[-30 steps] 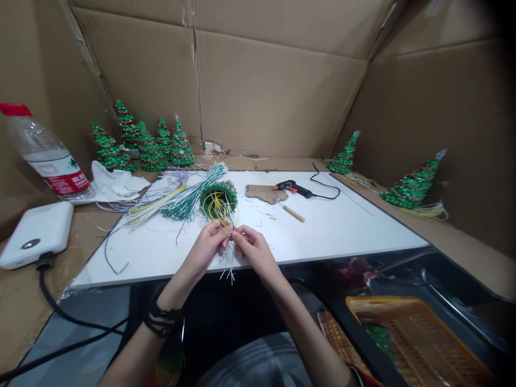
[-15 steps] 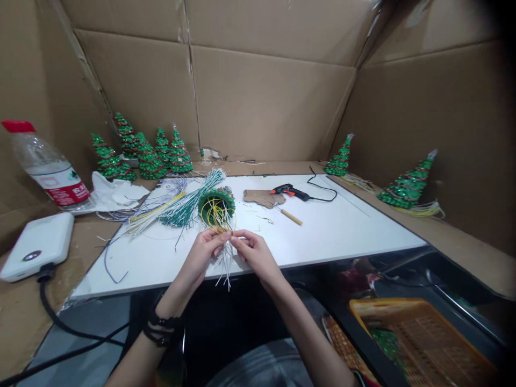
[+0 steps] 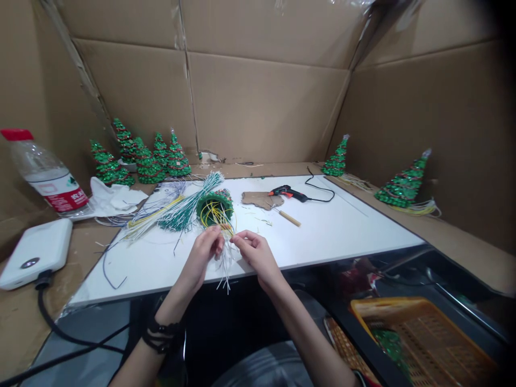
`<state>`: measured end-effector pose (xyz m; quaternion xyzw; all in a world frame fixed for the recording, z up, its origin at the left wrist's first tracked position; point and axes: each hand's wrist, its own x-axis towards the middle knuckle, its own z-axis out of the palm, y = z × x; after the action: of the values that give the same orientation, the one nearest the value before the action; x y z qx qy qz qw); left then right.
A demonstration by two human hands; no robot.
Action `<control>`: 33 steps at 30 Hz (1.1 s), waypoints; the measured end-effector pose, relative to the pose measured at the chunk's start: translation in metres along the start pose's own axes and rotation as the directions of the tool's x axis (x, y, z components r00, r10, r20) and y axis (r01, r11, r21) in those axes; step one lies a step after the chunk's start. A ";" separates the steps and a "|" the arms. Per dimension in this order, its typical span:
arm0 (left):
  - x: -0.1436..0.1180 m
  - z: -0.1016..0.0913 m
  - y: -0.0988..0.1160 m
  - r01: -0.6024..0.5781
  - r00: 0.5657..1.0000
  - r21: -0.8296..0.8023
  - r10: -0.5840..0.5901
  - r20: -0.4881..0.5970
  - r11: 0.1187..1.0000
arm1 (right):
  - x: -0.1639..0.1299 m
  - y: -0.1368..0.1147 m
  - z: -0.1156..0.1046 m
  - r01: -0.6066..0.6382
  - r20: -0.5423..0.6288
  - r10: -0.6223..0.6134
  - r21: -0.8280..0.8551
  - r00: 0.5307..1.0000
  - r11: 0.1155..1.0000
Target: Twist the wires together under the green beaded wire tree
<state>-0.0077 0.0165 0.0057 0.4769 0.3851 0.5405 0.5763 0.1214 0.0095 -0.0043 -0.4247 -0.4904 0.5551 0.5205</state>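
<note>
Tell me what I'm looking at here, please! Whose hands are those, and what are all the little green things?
The picture comes from a camera worn on a person's head, looking down at their own two bare hands. So you see what they see.

The left hand and the right hand meet at the near edge of a white board. Their fingers pinch a bunch of thin white and yellow wires that come out of the bottom of a small green beaded tree lying on its side.

Beside it lies a bundle of loose green and white wires. Farther back are a hot glue gun with a black cord, a scrap of cardboard and a wooden-handled tool.

Finished little trees stand at the back left, two more on the right. A water bottle stands on the left. Cardboard walls surround everything.
</note>
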 end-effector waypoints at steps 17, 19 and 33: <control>-0.001 -0.001 -0.002 0.019 0.998 -0.015 -0.020 -0.060 1.000 | 0.001 0.003 -0.001 0.019 0.008 -0.019 -0.004 1.000 1.000; 0.000 -0.001 -0.003 0.021 0.996 -0.012 -0.022 -0.085 1.000 | 0.000 0.003 -0.001 0.019 0.021 -0.019 -0.009 1.000 1.000; 0.000 0.000 -0.001 0.058 0.995 0.030 -0.055 -0.082 0.998 | 0.001 0.004 0.001 0.060 0.018 -0.059 -0.056 0.998 0.997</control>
<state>-0.0077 0.0170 0.0043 0.4528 0.4301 0.5365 0.5675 0.1201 0.0102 -0.0084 -0.4200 -0.5227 0.5287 0.5205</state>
